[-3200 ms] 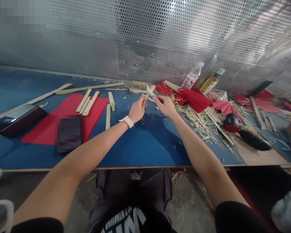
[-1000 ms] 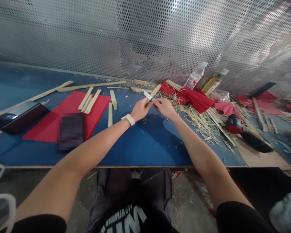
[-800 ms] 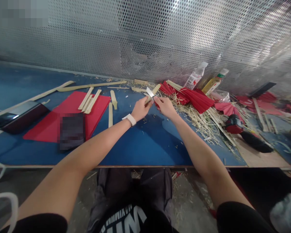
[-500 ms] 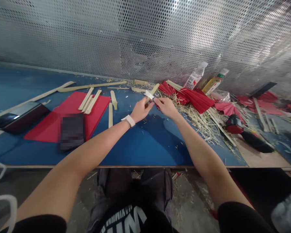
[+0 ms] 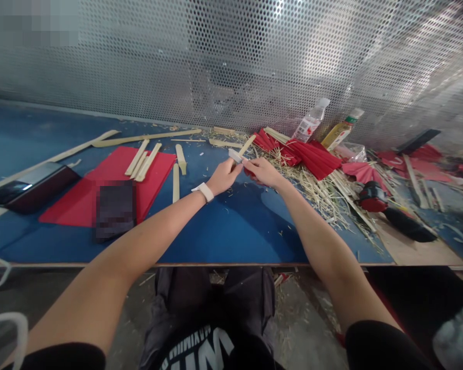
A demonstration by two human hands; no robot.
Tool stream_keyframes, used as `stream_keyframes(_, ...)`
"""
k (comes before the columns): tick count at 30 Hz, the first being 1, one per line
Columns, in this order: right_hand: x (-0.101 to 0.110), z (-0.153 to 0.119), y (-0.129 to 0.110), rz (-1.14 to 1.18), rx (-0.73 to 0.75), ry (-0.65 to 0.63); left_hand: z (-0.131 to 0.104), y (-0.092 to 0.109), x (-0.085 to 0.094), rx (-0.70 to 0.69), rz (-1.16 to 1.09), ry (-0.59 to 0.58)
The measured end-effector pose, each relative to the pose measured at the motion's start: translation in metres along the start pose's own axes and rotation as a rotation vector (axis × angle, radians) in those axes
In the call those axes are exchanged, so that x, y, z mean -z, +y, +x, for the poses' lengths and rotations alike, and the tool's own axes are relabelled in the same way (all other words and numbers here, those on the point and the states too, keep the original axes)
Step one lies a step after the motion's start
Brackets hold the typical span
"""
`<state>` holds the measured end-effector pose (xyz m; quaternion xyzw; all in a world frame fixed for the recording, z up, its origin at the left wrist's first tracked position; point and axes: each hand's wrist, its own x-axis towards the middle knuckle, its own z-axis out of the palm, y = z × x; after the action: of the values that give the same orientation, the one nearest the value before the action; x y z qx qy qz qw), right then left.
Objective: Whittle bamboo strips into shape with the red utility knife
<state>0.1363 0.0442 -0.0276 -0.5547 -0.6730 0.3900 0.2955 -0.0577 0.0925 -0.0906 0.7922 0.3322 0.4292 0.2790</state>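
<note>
My left hand [image 5: 223,177] is closed on a pale bamboo strip [image 5: 248,145] that slants up to the right, above the blue tabletop. In my right hand [image 5: 264,171] is a knife [image 5: 234,155], its grip mostly hidden by the fingers. The short pale blade lies across the strip, close to my left fingertips. Both hands are nearly touching. Left of them, cut bamboo pieces [image 5: 181,159] lie on the table [image 5: 224,226], and several more strips [image 5: 148,161] rest on red folded paper [image 5: 96,180].
To the right are bamboo shavings [image 5: 320,194], pleated red paper [image 5: 317,157], a clear bottle [image 5: 310,121], a yellow bottle [image 5: 338,132] and a red-and-black power tool [image 5: 373,198]. On the left stand dark boxes [image 5: 34,186]. A perforated metal screen [image 5: 158,67] closes off the back.
The knife blade has turned and shifted slightly left across the bamboo strip. Both hands have moved only a little, and more of the strip's upper end shows.
</note>
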Motion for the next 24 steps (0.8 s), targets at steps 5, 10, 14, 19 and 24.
stream_keyframes(5, 0.0, 0.0001, 0.0003, -0.07, 0.052, 0.049, -0.0007, 0.0041, 0.0031, -0.015, -0.032, -0.027)
stream_keyframes(10, -0.002, 0.0046, 0.0048, -0.105, 0.078, 0.102, 0.0005, 0.0069, 0.0029, -0.041, -0.06, -0.01)
stream_keyframes(14, -0.0038, 0.0067, 0.0072, -0.091, 0.074, 0.13, 0.0024, 0.0067, 0.0009, -0.017, -0.036, 0.032)
stream_keyframes(19, -0.004, 0.0061, 0.0073, -0.104, 0.071, 0.161, 0.0036, 0.0065, -0.0006, -0.013, 0.001, 0.068)
stream_keyframes(24, -0.0087, 0.006, 0.0049, -0.063, 0.062, 0.201, 0.0047, 0.0086, -0.001, -0.011, 0.013, 0.115)
